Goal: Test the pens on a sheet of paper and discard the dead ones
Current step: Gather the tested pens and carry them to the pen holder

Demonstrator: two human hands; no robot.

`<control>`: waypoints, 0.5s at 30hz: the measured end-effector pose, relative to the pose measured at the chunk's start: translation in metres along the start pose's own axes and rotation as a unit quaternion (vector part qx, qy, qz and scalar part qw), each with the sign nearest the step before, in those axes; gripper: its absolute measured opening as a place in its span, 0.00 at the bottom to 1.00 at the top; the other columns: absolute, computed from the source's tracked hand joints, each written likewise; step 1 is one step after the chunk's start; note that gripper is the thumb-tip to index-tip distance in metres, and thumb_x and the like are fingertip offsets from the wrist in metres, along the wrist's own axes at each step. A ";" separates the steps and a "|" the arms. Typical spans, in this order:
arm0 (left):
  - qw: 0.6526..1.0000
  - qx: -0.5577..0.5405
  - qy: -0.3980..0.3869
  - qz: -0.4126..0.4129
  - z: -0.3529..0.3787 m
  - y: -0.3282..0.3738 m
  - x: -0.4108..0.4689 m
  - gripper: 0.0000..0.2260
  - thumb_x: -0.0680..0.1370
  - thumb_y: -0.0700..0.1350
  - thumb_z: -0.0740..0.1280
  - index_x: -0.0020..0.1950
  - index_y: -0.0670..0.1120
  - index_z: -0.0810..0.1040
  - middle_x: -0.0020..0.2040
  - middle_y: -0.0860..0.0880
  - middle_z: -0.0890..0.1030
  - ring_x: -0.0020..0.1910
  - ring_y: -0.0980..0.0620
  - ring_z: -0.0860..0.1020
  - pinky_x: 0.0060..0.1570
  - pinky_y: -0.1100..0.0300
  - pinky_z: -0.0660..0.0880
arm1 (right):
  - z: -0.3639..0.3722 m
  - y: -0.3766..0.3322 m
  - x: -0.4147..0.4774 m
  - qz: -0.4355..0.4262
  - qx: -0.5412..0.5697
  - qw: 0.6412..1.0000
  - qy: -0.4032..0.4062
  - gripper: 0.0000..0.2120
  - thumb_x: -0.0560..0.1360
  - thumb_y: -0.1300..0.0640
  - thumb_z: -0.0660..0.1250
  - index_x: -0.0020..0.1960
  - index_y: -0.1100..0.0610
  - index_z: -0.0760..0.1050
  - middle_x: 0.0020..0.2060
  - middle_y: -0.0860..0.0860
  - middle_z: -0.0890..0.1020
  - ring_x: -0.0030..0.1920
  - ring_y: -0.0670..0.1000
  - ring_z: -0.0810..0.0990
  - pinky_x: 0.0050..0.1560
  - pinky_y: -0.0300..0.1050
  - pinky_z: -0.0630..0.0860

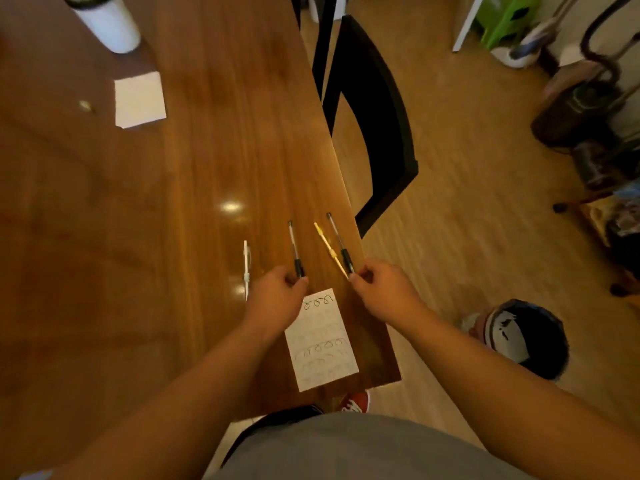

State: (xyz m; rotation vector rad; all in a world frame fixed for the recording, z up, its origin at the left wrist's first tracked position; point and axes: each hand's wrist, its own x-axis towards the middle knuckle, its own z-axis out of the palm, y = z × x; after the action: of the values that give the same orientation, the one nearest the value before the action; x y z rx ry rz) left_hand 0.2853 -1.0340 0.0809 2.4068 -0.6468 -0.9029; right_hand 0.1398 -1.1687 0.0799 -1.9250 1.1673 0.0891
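Left hand [277, 299] fingers tight round one pen [294, 244], right hand [384, 292] fingers round two pens [338, 239], butts away.

Single wide-angle camera worn on the person's head looks forward and down along the tabletop [207, 150], close above its near right corner. The left hand [277, 299] and right hand [381, 292] sit mid-frame near the lens, floor [467, 202] showing past the right edge.

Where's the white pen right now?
In the head view, the white pen lies on the table, just left of the left hand.
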 end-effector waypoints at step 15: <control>0.979 0.203 -0.009 0.010 0.002 0.022 0.083 0.13 0.81 0.54 0.59 0.53 0.45 0.76 0.42 0.47 0.80 0.39 0.50 0.80 0.40 0.54 0.79 | 0.020 -0.030 0.099 0.013 -0.208 0.977 0.044 0.08 0.76 0.47 0.65 0.50 0.51 0.76 0.41 0.49 0.78 0.40 0.50 0.77 0.32 0.43 0.70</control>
State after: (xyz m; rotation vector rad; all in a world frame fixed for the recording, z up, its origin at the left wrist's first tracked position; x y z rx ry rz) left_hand 0.3339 -1.0994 0.0543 2.7429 -0.9359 -0.8494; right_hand 0.2250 -1.2178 0.0411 -2.2969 1.3122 0.2843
